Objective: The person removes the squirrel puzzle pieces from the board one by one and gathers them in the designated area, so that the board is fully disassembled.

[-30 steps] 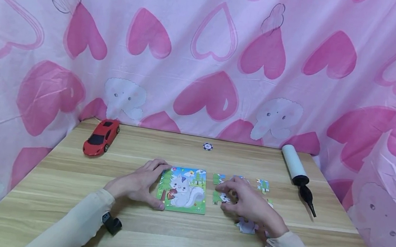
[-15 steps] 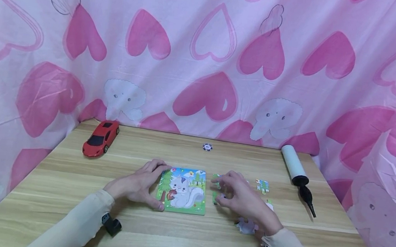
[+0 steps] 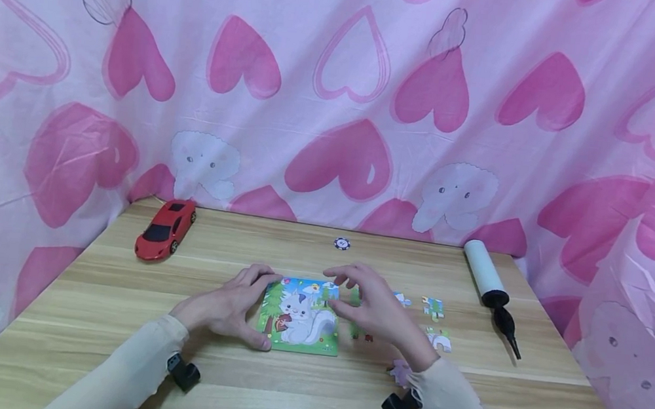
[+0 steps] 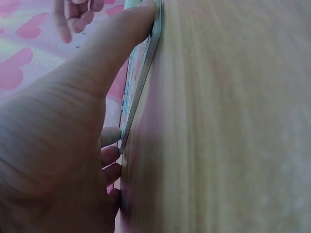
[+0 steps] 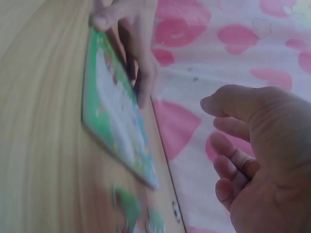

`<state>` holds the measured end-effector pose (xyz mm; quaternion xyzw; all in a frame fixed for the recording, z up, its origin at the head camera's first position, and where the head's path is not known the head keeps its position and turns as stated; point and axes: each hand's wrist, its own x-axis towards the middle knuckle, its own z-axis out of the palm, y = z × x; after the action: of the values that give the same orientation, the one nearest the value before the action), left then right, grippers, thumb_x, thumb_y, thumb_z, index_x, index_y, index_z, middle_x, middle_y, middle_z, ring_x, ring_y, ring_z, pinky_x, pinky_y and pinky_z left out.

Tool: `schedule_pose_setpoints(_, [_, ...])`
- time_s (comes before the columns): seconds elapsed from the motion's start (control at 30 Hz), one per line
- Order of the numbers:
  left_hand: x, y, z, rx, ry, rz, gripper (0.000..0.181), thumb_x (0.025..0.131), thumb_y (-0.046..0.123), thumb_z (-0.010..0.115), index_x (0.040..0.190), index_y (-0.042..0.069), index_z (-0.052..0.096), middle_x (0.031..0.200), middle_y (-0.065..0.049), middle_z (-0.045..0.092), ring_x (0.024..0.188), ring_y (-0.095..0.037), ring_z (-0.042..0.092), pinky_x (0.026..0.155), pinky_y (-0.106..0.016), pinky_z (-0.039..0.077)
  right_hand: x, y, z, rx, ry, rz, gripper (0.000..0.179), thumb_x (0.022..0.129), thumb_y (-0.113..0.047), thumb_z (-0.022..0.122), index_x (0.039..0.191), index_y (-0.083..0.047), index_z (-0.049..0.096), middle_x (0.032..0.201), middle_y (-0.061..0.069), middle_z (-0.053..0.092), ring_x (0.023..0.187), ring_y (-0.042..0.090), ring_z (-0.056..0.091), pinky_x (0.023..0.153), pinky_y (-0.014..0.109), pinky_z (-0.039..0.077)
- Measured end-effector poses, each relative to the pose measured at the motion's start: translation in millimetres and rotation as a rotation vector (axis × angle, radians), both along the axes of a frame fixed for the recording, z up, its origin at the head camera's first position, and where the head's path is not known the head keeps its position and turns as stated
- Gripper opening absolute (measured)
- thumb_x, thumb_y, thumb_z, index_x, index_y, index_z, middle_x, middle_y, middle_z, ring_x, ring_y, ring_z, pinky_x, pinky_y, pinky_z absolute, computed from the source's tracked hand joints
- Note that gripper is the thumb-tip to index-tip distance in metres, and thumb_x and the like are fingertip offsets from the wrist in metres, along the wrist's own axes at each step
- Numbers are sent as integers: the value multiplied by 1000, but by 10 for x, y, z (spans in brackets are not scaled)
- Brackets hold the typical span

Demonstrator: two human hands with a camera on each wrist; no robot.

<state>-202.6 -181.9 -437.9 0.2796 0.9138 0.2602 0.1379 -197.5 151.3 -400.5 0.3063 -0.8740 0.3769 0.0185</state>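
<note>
A square picture puzzle board (image 3: 307, 324) with a white squirrel lies on the table. My left hand (image 3: 234, 307) holds it at its left side, thumb at the near corner and fingers at the far corner. In the left wrist view, the thumb (image 4: 138, 19) rests on the board's edge. Over the board's right edge hovers my right hand (image 3: 371, 304), its fingers loosely bent, with nothing seen between them. Loose jigsaw pieces, among them a blue-green piece (image 3: 432, 308), a white-and-green piece (image 3: 439, 339) and a lilac piece (image 3: 400, 371), lie right of the board, some partly hidden by the right hand.
A red toy car (image 3: 166, 230) stands at the back left. A poker chip (image 3: 342, 243) lies near the back edge of the table (image 3: 262, 396). At the right is a white hand pump (image 3: 489, 279) with a black nozzle. A pink heart-patterned curtain (image 3: 332, 152) hangs behind.
My right hand has moved left from over the loose pieces to the board's right edge, uncovering the white-and-green piece. The left hand and the board have stayed in place.
</note>
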Motion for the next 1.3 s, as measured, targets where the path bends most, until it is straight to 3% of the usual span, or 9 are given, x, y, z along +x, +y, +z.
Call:
schedule_pose_setpoints(0.2, [8,-6,4,1,-6,6,128,79,67,95,174,11,30,173,-15,25,157,-39,30,131,-67,33,-16,-246,51,-62,-5,30,52,98,-17,86,148,-19,70,126,-2,72,115,21,65,91,48,62])
schedule_pose_setpoints(0.5, [2,3,15,-9,10,-2,129,79,68,95,174,10,30,172,-15,26,157,-38,31,131,-66,32,7,-477,3,-108,-105,93,55,100,-18,86,151,-16,67,135,11,71,119,37,66,95,55,62])
schedule_pose_setpoints(0.73, [8,2,13,-2,15,-9,129,79,68,94,174,8,30,173,-16,26,157,-39,31,131,-66,33,33,-552,-144,-60,-122,123,53,102,-18,84,152,-12,66,131,10,71,109,24,72,87,35,65])
schedule_pose_setpoints(1.03, [7,-6,-8,6,32,-23,130,78,69,94,173,8,30,171,-16,28,156,-38,32,130,-66,34,73,-613,-301,-19,-181,138,59,97,-17,89,152,-12,66,125,4,73,104,18,72,86,26,63])
schedule_pose_setpoints(1.3, [0,0,-14,-1,39,-17,126,79,69,94,172,10,33,170,-14,29,156,-38,32,130,-65,36,65,-667,-423,22,-161,182,53,96,-17,89,145,-8,70,118,3,71,102,14,66,88,25,59])
